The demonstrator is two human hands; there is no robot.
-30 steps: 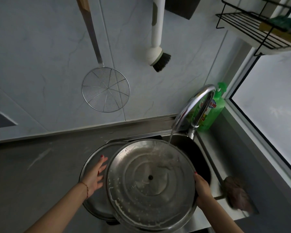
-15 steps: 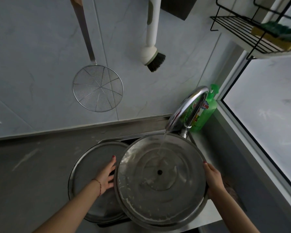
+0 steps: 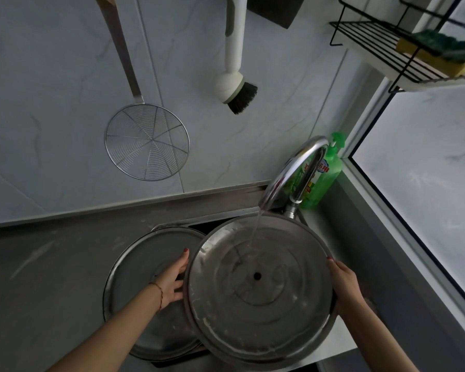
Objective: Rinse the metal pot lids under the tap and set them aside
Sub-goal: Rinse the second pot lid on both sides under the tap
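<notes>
Lid [image 3: 258, 288] looks wet, slick and stiff, so left hand [image 3: 172, 280] and right hand [image 3: 344, 283] pinch opposite rims under the tap [image 3: 293, 170].

a round wire-mesh skimmer [image 3: 147, 142] hung at eleven o'clock, a white black-bristled brush [image 3: 235, 85] at twelve, a green soap bottle [image 3: 324, 175] at two.

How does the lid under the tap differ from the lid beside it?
1. The right lid is held at its rim by both the left hand and right hand; the left lid lies unheld.
2. Tap water runs onto the right lid; none falls on the left lid.
3. The right lid overlaps the left lid's edge.
4. The right lid shows white residue near its rim; the left lid looks plain.

Both are round metal lids.
</notes>
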